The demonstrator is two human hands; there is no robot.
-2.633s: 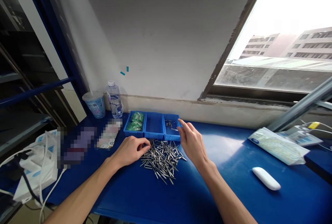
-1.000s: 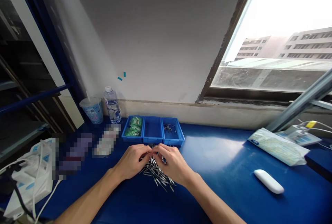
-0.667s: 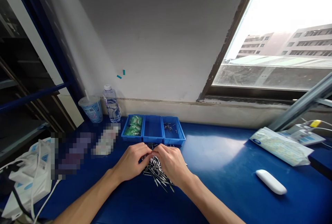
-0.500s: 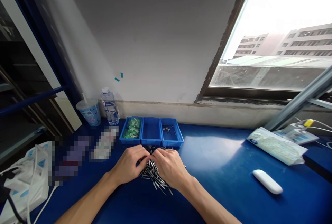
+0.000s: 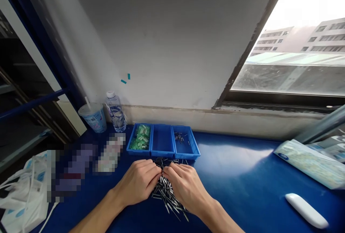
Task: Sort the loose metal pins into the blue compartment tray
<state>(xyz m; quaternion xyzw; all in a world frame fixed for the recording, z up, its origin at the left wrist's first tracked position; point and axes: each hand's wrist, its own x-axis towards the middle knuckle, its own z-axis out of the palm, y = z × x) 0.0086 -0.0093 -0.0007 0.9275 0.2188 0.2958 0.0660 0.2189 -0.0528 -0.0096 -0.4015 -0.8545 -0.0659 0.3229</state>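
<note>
Your left hand and right hand lie side by side on the pile of metal pins, fingertips meeting at its far edge. Both hands are curled, palms down, with the fingers bent inward over the pins. Left grip: narrow, fingers drawn together at the pile; whether a pin sits between them cannot be told. Right grip: likewise narrow, thumb and forefinger close, contents hidden by the fingers themselves.

The pins rest loose on the blue counter, fanned out toward you between and beneath both wrists; a few stick out past the right wrist.

Just beyond the pile stands a blue three-compartment tray, its near wall close to your fingertips. Left compartment: green packets. Middle compartment: only its blue floor shows. Right compartment: a few loose pins.

Far left of the tray, against the wall: a clear water bottle, upright, and beside it a lidded cup with a straw. A pixelated patch covers the counter left of the tray. A white plastic bag with cables lies at the left counter edge.

Well to the right: a white oblong object flat on the counter, and behind it a printed plastic pouch. The window fills the upper right.
</note>
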